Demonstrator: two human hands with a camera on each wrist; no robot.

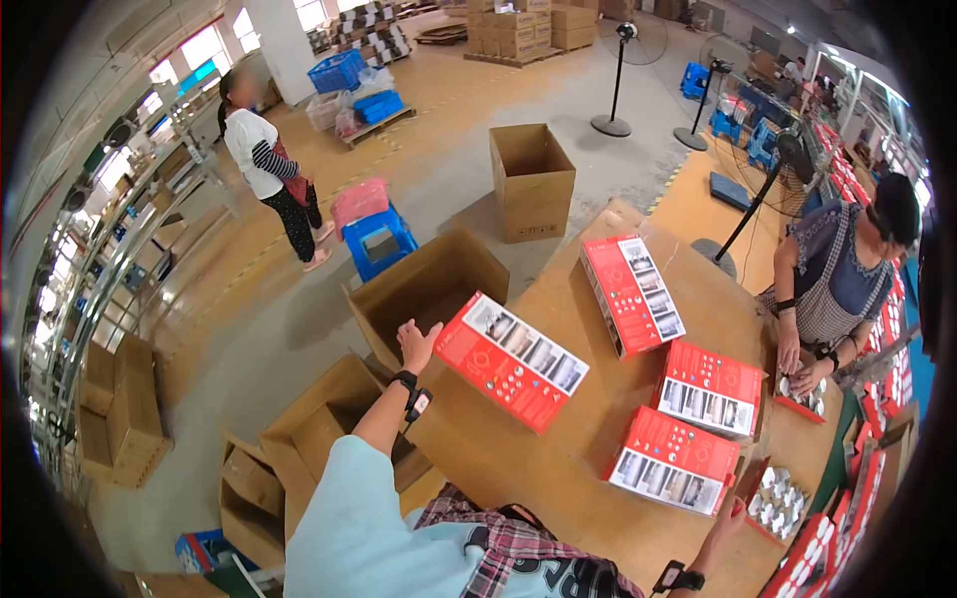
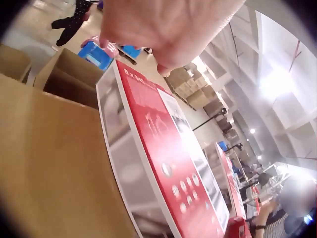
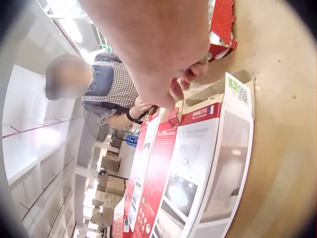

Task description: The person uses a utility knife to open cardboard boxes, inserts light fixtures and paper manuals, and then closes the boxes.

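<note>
From the head camera, your left hand (image 1: 417,344) lay open, fingers straight, touching the near corner of the left-hand box (image 1: 510,361). That box sat flat just past your fingertips at the table (image 1: 538,468) edge, with the open carton (image 1: 424,289) right beside your wrist. Your right hand (image 1: 731,516) rested at the corner of the right-hand box (image 1: 670,460), with a tray of silver pieces (image 1: 783,498) just outside it. I judged you were squaring up finished boxes for the carton, so the next move called for a firm grip on the left-hand box and a clean swing over the carton's rim. From the left wrist camera, your left hand (image 2: 168,25) hovered over the upper edge of the left-hand box (image 2: 163,163), holding nothing, with the carton (image 2: 64,79) behind it. The red face carried white icons and a line that looked like "8 x 34", though blur made it uncertain. From the right wrist camera, your right hand (image 3: 158,49) had its fingertips (image 3: 198,69) at the open end flap of the right-hand box (image 3: 198,168). I cannot tell whether they pinched the flap or only touched it. That end read "XANLITE" on a red band, and a QR code (image 3: 240,91) sat on the side flap; that flap would want closing first.
</note>
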